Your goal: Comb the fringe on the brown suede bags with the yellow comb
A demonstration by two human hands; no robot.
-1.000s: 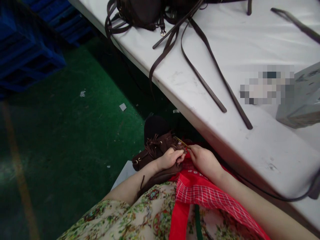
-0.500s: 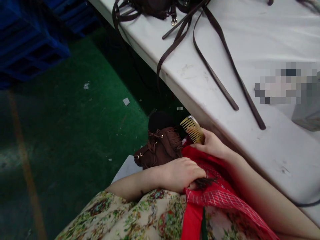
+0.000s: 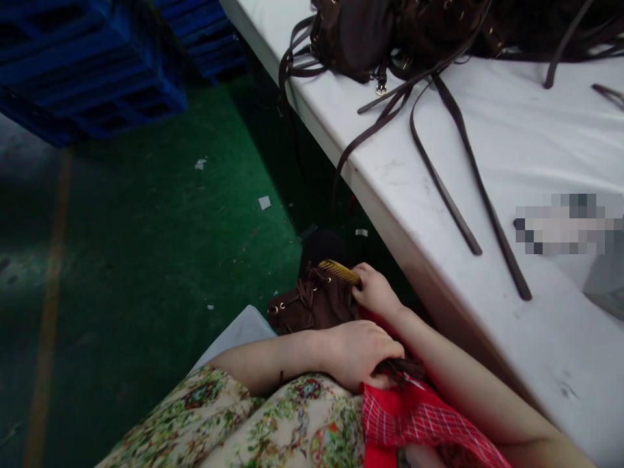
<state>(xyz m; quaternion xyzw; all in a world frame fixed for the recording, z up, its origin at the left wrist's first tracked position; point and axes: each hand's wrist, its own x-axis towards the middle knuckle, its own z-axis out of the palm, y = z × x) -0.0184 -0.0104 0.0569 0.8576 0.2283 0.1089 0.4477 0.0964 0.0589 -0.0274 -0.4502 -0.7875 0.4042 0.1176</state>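
Comb [image 3: 340,272] pinched between right hand [image 3: 375,294] fingers, teeth on the brown bag [image 3: 316,307], which rests on the red apron [image 3: 414,416] just below the bench [image 3: 511,149] edge. Left hand [image 3: 361,351] curled shut over the fringe [image 3: 397,372], pressing it down. Bag looks like soft, light suede, probably floppy; best held by the body, not the tassels.
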